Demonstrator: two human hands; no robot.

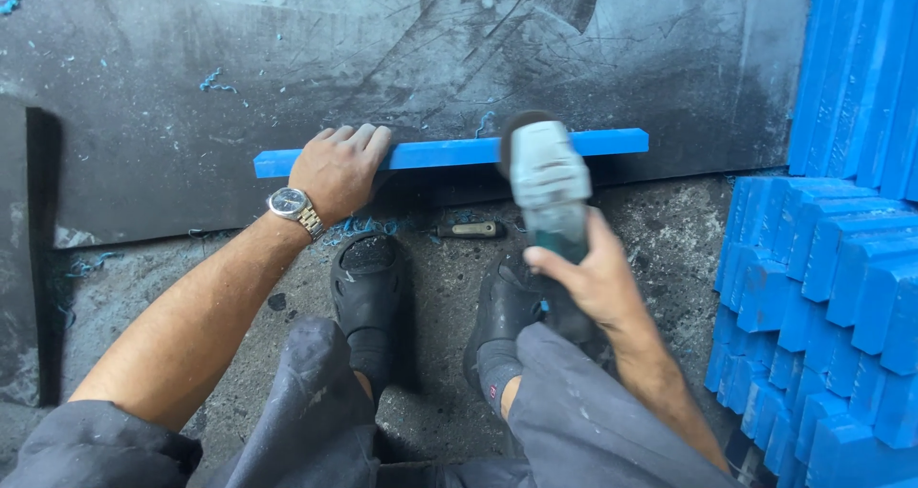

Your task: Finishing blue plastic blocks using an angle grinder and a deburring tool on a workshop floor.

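A dark, scratched, soot-grey slab (191, 115) serves as the work surface, strewn with blue shavings, its near edge meeting a rough concrete floor (660, 230). One long blue bar (459, 151), flat and rectangular, of a plastic-looking material, lies along that near edge. The left hand (337, 168), a metal wristwatch (292, 204) on its wrist, presses flat on the bar's left part, fingers spread over it. The right hand (588, 278) is closed around one grey-and-teal angle grinder (547, 190), whose head meets the bar right of centre. One small dark-handled tool (469, 229) lies on the floor by two black shoes. Many blue blocks (832, 287) are stacked at the right.
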